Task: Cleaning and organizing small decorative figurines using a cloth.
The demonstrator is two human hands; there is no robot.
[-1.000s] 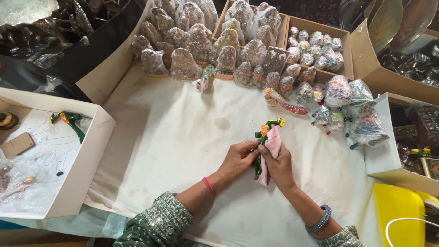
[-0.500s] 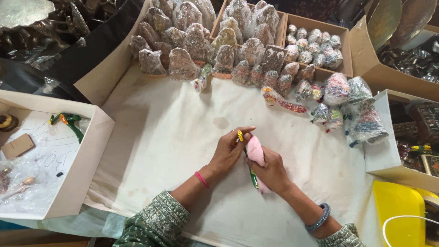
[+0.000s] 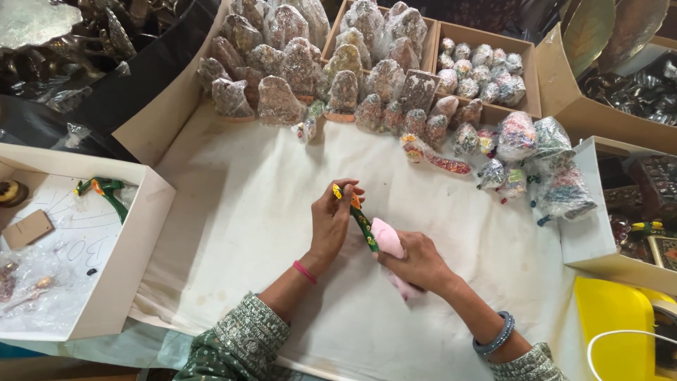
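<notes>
The left hand [image 3: 331,219] is pinched shut on the upper end of a slim green painted stick [image 3: 360,220], whose long axis slants down and rightward over the cloth-covered worktop [image 3: 233,233]. The right hand [image 3: 416,261] (nearer the lower end) clasps a pink cloth [image 3: 388,240] against it.

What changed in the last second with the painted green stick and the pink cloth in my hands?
The slim green painted stick tipped leftward, its yellow end now by the left hand; the pink cloth slid down it under the right hand. Both hands kept hold; the wrapped figurines stayed put.
</notes>
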